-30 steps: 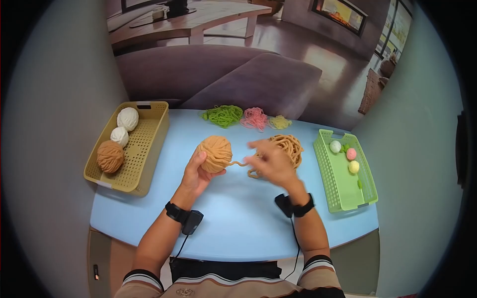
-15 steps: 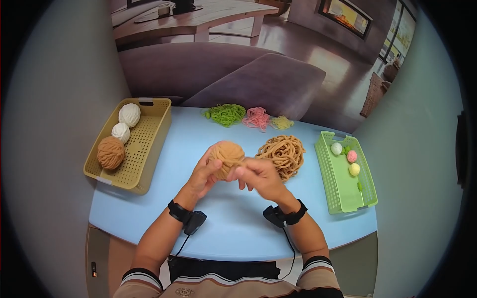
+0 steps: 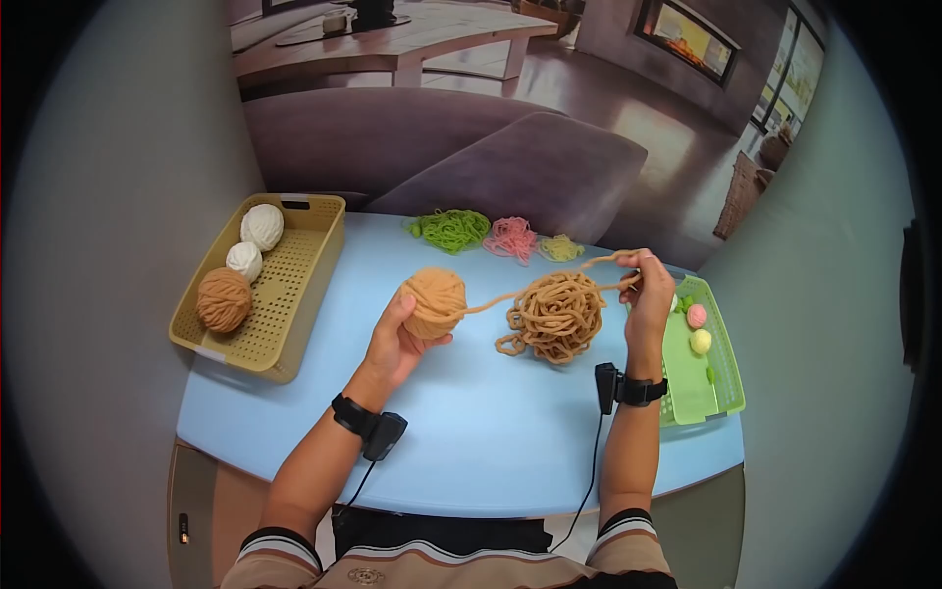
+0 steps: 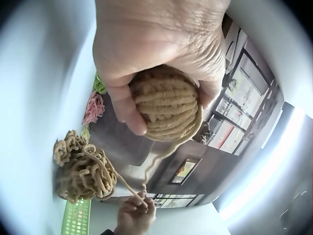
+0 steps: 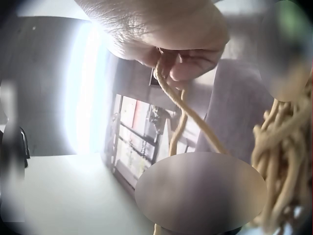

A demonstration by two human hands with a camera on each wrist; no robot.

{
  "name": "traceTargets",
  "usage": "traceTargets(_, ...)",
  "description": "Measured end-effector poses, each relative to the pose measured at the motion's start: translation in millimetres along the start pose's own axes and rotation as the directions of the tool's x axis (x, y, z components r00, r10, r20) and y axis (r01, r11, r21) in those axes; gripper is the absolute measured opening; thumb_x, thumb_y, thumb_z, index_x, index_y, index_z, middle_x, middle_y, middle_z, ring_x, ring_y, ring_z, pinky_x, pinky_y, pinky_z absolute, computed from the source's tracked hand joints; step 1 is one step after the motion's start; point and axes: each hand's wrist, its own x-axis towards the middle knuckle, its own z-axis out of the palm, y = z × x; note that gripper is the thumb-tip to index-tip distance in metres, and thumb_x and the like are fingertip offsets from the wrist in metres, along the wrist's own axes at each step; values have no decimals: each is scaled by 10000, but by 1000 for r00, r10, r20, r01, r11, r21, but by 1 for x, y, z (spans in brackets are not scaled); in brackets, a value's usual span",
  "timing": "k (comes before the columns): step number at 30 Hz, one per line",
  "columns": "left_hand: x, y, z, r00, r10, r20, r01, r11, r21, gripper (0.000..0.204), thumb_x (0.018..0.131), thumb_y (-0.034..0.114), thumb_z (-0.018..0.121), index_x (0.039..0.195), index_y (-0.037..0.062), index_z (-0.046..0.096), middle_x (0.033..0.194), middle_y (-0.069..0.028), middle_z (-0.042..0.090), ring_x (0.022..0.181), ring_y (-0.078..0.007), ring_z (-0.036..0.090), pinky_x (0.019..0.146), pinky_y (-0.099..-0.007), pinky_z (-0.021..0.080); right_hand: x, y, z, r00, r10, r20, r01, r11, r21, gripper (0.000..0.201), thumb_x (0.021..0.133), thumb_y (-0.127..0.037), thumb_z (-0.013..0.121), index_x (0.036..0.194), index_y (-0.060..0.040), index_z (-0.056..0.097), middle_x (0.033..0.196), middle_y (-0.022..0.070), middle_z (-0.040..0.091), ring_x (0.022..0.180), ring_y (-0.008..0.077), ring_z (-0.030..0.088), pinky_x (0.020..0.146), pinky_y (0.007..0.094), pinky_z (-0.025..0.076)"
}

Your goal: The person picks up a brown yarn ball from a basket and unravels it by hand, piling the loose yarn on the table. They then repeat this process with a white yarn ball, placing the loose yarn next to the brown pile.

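Note:
My left hand (image 3: 395,346) holds a ball of tan yarn (image 3: 435,302) up over the blue table, with the thumb on its near side. In the left wrist view, fingers and thumb curl round the wound ball (image 4: 166,105). A tan strand (image 3: 491,303) runs from it to my right hand (image 3: 650,304), raised at the right, overlapping the green basket's edge. That hand pinches the yarn (image 5: 195,117), two lengths of which hang from its fingers in the right wrist view. Between the hands sits a loose heap of the same tan yarn (image 3: 557,319).
A tan basket (image 3: 316,280) at left holds two white yarn balls and a brown one. The green basket (image 3: 731,368) at right has small pink and yellow balls. Green (image 3: 453,230), pink (image 3: 510,239) and pale yellow (image 3: 561,247) yarn tangles lie along the back.
From near the heap my right hand came in to the ball, then swung out right, drawing a strand with it. The ball stays in my left hand, now slightly farther left.

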Motion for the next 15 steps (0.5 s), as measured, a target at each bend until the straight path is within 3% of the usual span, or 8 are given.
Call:
traceTargets(1,1,-1,-2,999,15,-40,-15,1000,-13,702,935,479,642,1453,62,419,1349,-152,594,1188,-251,645,833,-363,625,4,6,-6,999,38,12,-34,974,-225,312,985,-310,619,920,-17,703,977,91,711,676,163,650,530,267,488)
traceTargets(2,1,-1,-3,999,19,-45,-19,1000,-9,694,941,478,636,1452,63,418,1350,-148,593,1181,-246,648,835,-362,628,6,15,-5,997,-82,5,77,908,-411,309,968,-311,639,947,-12,713,985,98,712,730,196,664,584,292,504)
traceTargets(4,3,-1,-4,998,25,-53,-26,1000,-2,678,953,474,625,1452,65,416,1352,-140,591,1166,-235,655,839,-361,634,5,29,0,949,-309,60,254,638,-727,325,933,-314,678,1003,-2,735,1001,110,714,837,263,691,690,342,535)
traceTargets(5,3,-1,-3,997,34,-63,-33,999,24,681,952,476,628,1453,66,415,1351,-139,591,1162,-234,657,837,-360,635,-4,18,14,954,-291,74,252,644,-722,322,905,-292,704,1066,-14,723,1053,135,703,971,327,677,823,374,528)
traceTargets(7,2,-2,2,996,49,-80,-43,996,74,688,949,479,634,1455,68,412,1350,-136,591,1153,-232,661,834,-358,636,-23,7,43,943,-261,205,330,668,-667,327,897,-297,722,1083,-28,720,1057,134,692,937,302,685,786,365,530)
traceTargets(9,2,-3,3,997,52,-53,-46,993,107,692,953,470,636,1465,72,395,1359,-140,577,1173,-236,648,866,-367,627,-53,-6,76,913,-125,389,360,697,-620,361,876,-326,751,1091,-37,718,1036,133,677,908,303,684,771,384,529)
traceTargets(11,1,-6,4,998,56,-36,-51,992,114,698,957,437,647,1483,77,361,1374,-139,555,1198,-244,630,894,-384,618,-85,-2,105,801,-151,579,520,654,-550,348,860,-353,768,1010,-43,717,980,121,675,812,312,680,699,411,528)
traceTargets(15,0,-7,9,999,37,-34,-34,995,91,729,955,377,682,1509,87,308,1403,-137,512,1246,-260,592,945,-422,596,-115,11,129,749,-188,635,602,591,-536,284,863,-322,761,889,-49,688,877,103,683,681,315,653,608,410,509)
